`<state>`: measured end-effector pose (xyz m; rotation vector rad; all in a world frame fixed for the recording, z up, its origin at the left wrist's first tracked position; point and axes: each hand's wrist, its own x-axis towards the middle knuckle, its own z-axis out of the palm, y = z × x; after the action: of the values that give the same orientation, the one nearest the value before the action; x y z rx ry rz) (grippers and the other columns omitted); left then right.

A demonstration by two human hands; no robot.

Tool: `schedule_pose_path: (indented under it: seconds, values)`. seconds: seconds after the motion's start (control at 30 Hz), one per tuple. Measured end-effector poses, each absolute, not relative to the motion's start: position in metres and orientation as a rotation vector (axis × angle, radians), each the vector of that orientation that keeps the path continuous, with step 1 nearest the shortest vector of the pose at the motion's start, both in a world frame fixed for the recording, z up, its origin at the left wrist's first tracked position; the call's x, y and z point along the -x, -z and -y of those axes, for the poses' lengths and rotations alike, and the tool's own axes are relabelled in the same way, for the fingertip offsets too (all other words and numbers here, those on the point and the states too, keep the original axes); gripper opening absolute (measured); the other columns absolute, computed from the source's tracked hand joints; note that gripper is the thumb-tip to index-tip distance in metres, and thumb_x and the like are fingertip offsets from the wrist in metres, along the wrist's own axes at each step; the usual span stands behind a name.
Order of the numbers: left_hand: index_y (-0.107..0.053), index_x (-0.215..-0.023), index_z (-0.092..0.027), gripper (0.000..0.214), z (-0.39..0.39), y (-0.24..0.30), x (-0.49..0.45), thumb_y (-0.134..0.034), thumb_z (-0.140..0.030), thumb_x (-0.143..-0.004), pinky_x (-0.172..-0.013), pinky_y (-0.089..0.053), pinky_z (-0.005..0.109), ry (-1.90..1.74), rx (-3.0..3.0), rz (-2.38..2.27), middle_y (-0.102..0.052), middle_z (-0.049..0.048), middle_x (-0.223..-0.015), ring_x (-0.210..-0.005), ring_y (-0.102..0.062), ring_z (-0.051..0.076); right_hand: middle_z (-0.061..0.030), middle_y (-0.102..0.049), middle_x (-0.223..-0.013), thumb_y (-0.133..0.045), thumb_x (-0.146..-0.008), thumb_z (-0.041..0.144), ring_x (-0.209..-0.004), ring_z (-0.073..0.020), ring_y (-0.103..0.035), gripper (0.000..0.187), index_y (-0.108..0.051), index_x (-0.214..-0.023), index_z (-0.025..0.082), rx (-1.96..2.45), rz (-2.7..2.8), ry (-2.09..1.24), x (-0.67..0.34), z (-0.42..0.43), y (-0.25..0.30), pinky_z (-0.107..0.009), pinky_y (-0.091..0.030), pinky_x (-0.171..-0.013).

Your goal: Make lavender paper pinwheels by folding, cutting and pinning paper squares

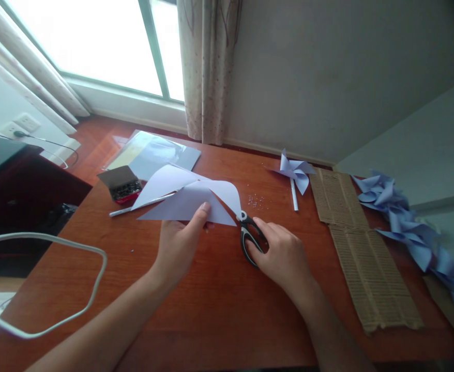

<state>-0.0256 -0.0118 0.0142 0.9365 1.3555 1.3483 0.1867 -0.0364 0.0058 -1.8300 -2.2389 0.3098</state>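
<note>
My left hand (184, 235) grips a pale lilac sheet of paper (180, 206) above the table, thumb on top and fingers underneath. Slits run inward from the sheet's corners, and its upper flaps curl up. A small dark mark shows near its middle. In my right hand (281, 250) is a pair of black and grey scissors (252, 237), with fingers through the handle loops. The blades meet the paper's right corner and are mostly hidden by it. Behind the paper's left side, a white rolled paper stick (120, 212) lies on the table.
A small open box (128, 191) of dark bits stands left, before a plastic sleeve of paper (161, 147). At right are a finished pinwheel (294, 173) on a stick, corrugated cardboard (366, 263) and several paper pinwheels (413, 222). A white cable (103, 263) loops at left; tiny scraps (258, 201) lie mid-table.
</note>
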Motion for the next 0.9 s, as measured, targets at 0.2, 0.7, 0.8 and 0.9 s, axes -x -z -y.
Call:
schedule_pose_path:
  seconds: [0.2,0.7,0.8,0.9]
  values:
    - [-0.061,-0.068,-0.016,0.029,0.012,-0.008,0.021,-0.072,-0.037,-0.086,-0.062,-0.044,0.025,-1.364,-1.019,-1.346,-0.061,-0.0016,-0.064,-0.063,-0.055,0.013,-0.0111,-0.070,-0.107,-0.059,-0.093,0.032,-0.099,-0.0282,-0.068,0.046,-0.062,-0.135,0.016,1.896,2.304,-0.321,-0.187,0.039,-0.009,-0.037,-0.051,-0.087]
    - [-0.058,-0.064,-0.016,0.034,0.012,-0.006,0.016,-0.069,-0.038,-0.086,-0.061,-0.043,0.025,-1.313,-1.087,-1.344,-0.060,-0.0012,-0.061,-0.061,-0.055,0.013,-0.0072,-0.066,-0.108,-0.061,-0.092,0.040,-0.104,-0.0273,-0.066,0.041,-0.060,-0.131,0.026,2.122,2.306,-0.282,-0.181,0.033,-0.016,-0.034,-0.046,-0.074]
    - [-0.059,-0.067,-0.016,0.031,0.012,-0.004,0.015,-0.070,-0.038,-0.086,-0.061,-0.044,0.025,-1.320,-1.078,-1.343,-0.061,-0.0014,-0.063,-0.062,-0.055,0.013,-0.0075,-0.066,-0.110,-0.060,-0.092,0.039,-0.105,-0.0277,-0.065,0.043,-0.059,-0.134,0.026,2.117,2.312,-0.319,-0.184,0.032,-0.016,-0.034,-0.047,-0.075]
    - [-0.059,-0.066,-0.016,0.031,0.010,-0.004,0.014,-0.070,-0.037,-0.085,-0.060,-0.043,0.024,-1.335,-1.081,-1.345,-0.061,-0.0017,-0.063,-0.062,-0.054,0.012,-0.0084,-0.066,-0.114,-0.062,-0.091,0.039,-0.108,-0.0281,-0.064,0.048,-0.056,-0.136,0.025,2.096,2.327,-0.348,-0.186,0.033,-0.016,-0.035,-0.047,-0.078]
